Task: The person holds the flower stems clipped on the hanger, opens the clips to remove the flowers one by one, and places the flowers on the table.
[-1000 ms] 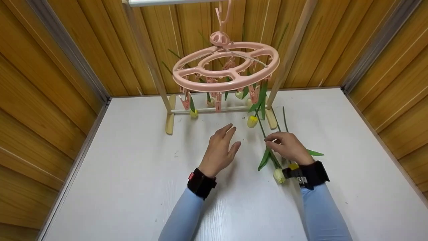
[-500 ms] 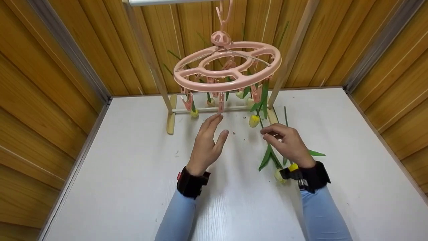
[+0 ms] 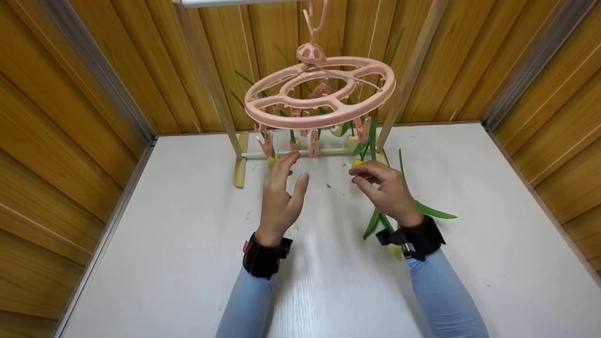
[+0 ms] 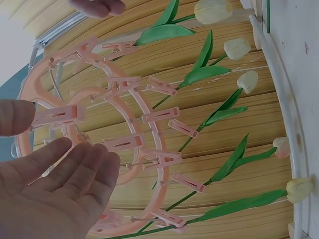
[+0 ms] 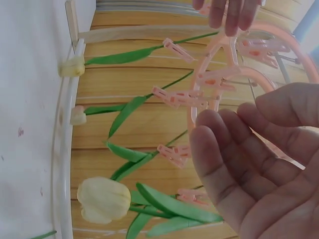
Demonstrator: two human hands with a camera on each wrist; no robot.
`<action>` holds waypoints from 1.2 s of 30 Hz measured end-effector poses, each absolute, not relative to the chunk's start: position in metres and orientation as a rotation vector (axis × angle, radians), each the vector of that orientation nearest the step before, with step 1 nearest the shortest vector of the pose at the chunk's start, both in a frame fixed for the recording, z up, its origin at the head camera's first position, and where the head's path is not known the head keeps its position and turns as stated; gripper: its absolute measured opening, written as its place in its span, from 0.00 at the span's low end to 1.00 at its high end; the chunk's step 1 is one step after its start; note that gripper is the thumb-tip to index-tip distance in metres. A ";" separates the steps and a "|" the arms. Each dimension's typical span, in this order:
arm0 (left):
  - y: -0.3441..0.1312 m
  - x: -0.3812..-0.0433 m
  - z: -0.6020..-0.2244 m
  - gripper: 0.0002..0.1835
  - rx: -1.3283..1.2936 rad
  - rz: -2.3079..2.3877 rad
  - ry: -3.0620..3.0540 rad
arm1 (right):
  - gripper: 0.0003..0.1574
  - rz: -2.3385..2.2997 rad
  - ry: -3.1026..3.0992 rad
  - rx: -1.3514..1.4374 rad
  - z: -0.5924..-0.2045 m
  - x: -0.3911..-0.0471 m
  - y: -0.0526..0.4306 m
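Observation:
My left hand [image 3: 280, 202] is raised in front of the pink clip hanger [image 3: 305, 123], with its fingers extended and nothing held. In the left wrist view its fingers appear in front of the hanger ring. My right hand [image 3: 387, 192] hovers on the other side, fingers loosely bent and holding nothing. It partly covers a yellow tulip [image 3: 358, 162] hanging head down. Pink clothespins [image 3: 313, 143] dangle from the ring. Several of them hold tulip stems, and pale flower heads [image 4: 299, 190] show in the left wrist view. A large cream tulip [image 5: 103, 200] hangs near my right hand.
A stand with wooden feet [image 3: 239, 171], a white lower bar [image 3: 256, 155] and a white top rail [image 3: 244, 2] bears the hanger. More tulips lie on the white table [image 3: 164, 263] beneath my right arm; one green leaf [image 3: 436, 212] sticks out. Wood-panelled walls [image 3: 61, 141] surround the table.
My left hand has moved left and up toward the hanger. My right hand has shifted left and up, away from the tulips on the table. The hanger has swung slightly right.

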State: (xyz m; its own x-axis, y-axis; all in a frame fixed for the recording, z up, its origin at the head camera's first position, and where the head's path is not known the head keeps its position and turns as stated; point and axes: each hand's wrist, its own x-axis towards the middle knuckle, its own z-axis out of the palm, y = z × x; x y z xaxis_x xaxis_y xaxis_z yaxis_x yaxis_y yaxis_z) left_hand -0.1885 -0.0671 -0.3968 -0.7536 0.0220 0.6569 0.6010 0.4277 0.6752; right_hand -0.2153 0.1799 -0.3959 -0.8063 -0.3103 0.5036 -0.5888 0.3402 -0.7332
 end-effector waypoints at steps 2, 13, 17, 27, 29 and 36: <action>-0.070 -0.189 -0.396 0.22 -0.510 -1.330 -2.080 | 0.11 1.464 -2.321 0.812 -0.396 -0.218 0.175; -0.080 -0.190 -0.393 0.21 -0.345 -1.372 -1.968 | 0.09 1.471 -2.157 0.649 -0.390 -0.233 0.160; -0.080 -0.189 -0.392 0.21 -0.317 -1.400 -1.951 | 0.06 1.458 -2.089 0.507 -0.389 -0.242 0.164; -0.086 -0.194 -0.393 0.26 -0.227 -1.451 -1.918 | 0.11 1.480 -2.047 0.377 -0.379 -0.265 0.174; -0.088 -0.196 -0.395 0.28 -0.260 -1.485 -1.924 | 0.13 1.504 -2.067 0.405 -0.376 -0.265 0.174; -0.089 -0.199 -0.397 0.30 -0.437 -1.619 -1.942 | 0.09 1.585 -2.192 0.460 -0.370 -0.261 0.170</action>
State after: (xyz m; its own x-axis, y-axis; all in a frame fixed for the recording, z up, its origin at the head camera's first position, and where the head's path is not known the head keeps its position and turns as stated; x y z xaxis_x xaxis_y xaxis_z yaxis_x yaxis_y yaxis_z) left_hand -0.1994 -0.0887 -0.3970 -0.7854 -0.1068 0.6097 0.5805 0.2148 0.7854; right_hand -0.2615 0.1696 -0.3696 -0.8677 -0.0339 0.4959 -0.4815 0.3047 -0.8218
